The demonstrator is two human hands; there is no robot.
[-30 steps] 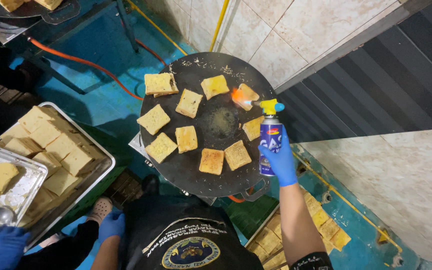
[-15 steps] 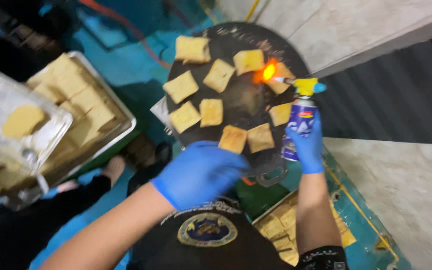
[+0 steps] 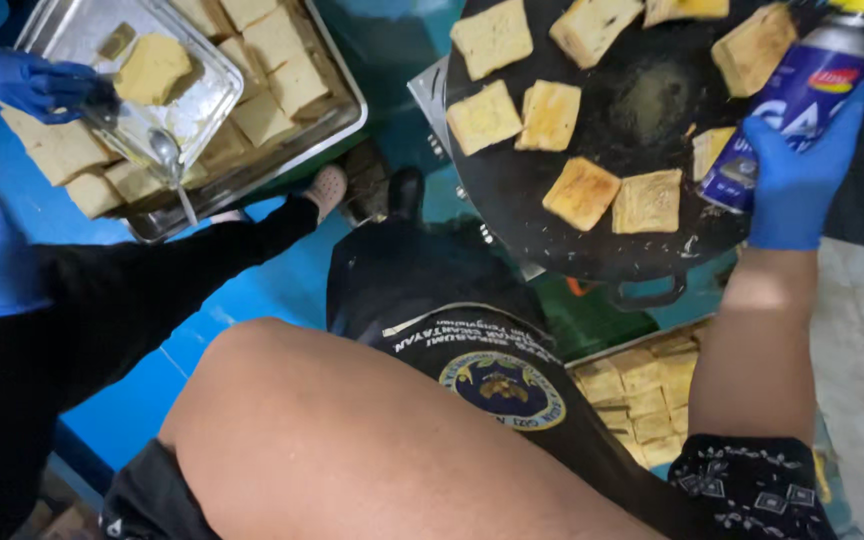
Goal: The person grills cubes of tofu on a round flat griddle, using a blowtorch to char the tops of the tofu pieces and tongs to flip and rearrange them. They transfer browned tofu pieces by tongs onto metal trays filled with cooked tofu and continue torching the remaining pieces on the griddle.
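Blue gas can (image 3: 792,110) tilted, long axis up-right, right hand (image 3: 800,170) fingers wrapped round it. Left of fingers: black griddle (image 3: 572,230) holds toast squares (image 3: 581,192). Left hand's fingers: can't tell.

The right hand (image 3: 797,180) wears a blue glove, and that arm's short black sleeve (image 3: 752,485) carries a small pale pattern. A black apron (image 3: 452,320) bears a round blue-and-gold emblem (image 3: 502,388) ringed with white lettering.

Our right hand (image 3: 797,180), blue-gloved, is clenched with forearm stretched forward. Our left arm crosses low, bare, elbow bent; its hand lies out of view.
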